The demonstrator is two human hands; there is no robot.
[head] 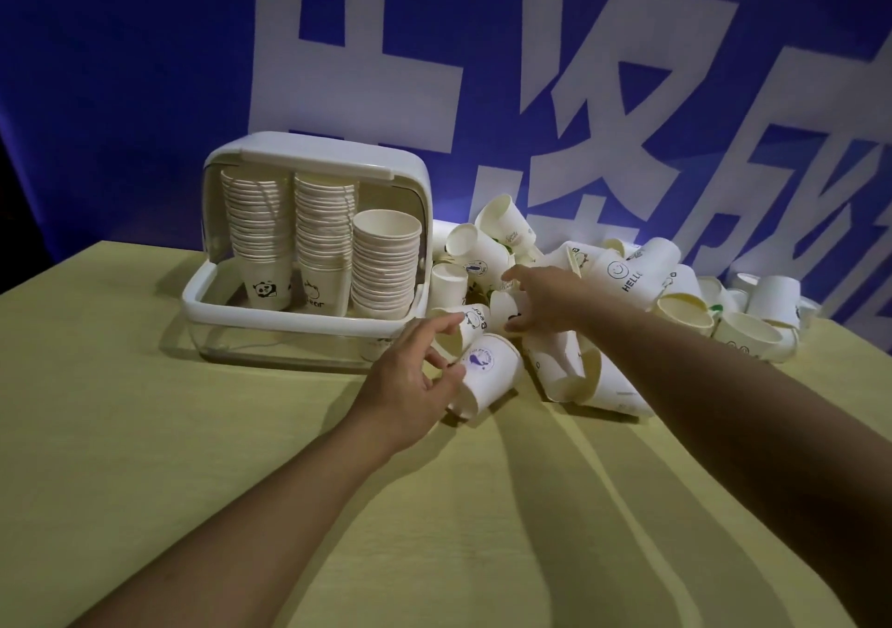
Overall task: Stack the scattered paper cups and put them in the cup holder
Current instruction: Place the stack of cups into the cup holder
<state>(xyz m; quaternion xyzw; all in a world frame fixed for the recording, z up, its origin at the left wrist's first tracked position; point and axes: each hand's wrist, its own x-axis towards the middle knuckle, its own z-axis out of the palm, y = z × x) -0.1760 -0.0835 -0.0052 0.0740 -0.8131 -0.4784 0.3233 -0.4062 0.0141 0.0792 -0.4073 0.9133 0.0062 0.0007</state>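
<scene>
A person's left hand [410, 376] reaches for a whale-printed cup [485, 376] lying on its side just right of the cup holder [309, 251], fingers spread and loosely bent around the cup's mouth end; the grip looks about to close, not yet firm, and whether the fingertips already touch the rim cannot be told. Further right of the holder, the right hand [540, 299] stretches into the heap of loose cups [627, 299], fingers extended over a cup lying there; it appears to hold nothing yet.

Inside the cup holder, a white box with its lid swung up and back, three stacks already stand: a tall one with a panda cup [264, 289] at its base on the left side, a second tall one beside it with a "Bear" cup [321, 292] at its base, and a shorter stack [386, 260] at the holder's right end.

Judging by that, the job is well under way but far from finished. The heap to the holder's right, spreading along the yellow table [193, 458] toward a blue banner [120, 72] behind, holds a good many cups, most tipped over, a few upright, none stacked. The short stack seems the likeliest to take more.
</scene>
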